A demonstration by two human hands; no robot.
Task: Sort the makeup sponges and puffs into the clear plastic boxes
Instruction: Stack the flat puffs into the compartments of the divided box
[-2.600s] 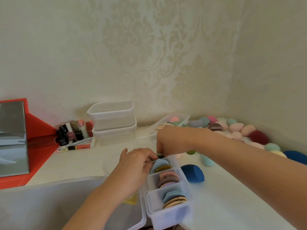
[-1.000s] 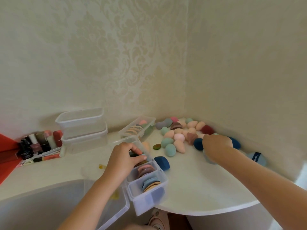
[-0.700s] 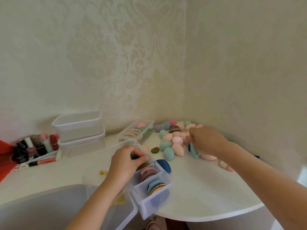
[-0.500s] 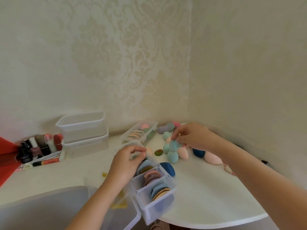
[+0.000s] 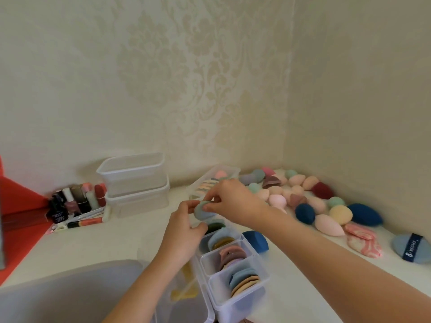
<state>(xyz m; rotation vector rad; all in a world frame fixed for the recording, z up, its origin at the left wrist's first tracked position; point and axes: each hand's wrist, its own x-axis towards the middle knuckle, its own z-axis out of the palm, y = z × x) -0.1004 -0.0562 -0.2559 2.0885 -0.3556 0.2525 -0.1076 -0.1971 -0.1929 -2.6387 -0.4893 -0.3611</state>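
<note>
Pale blue-green round makeup puff point(image 5: 203, 210) sits pinched between both your hands above the far end of the clear plastic divided box point(image 5: 235, 276), your left hand point(image 5: 184, 231) gripping its near edge and your right hand point(image 5: 229, 201) closed on its top. Flat puffs stand on edge in the box's compartments, while egg-shaped sponges point(image 5: 303, 197) lie loose on the white worktop point(image 5: 303, 276) toward the corner.

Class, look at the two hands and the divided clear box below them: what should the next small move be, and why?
Probably lower the teal puff into the far compartment of the divided box. Both the left hand and right hand pinch it just above that end, where dark green puffs stand on edge; the nearer compartments already look full.
</note>
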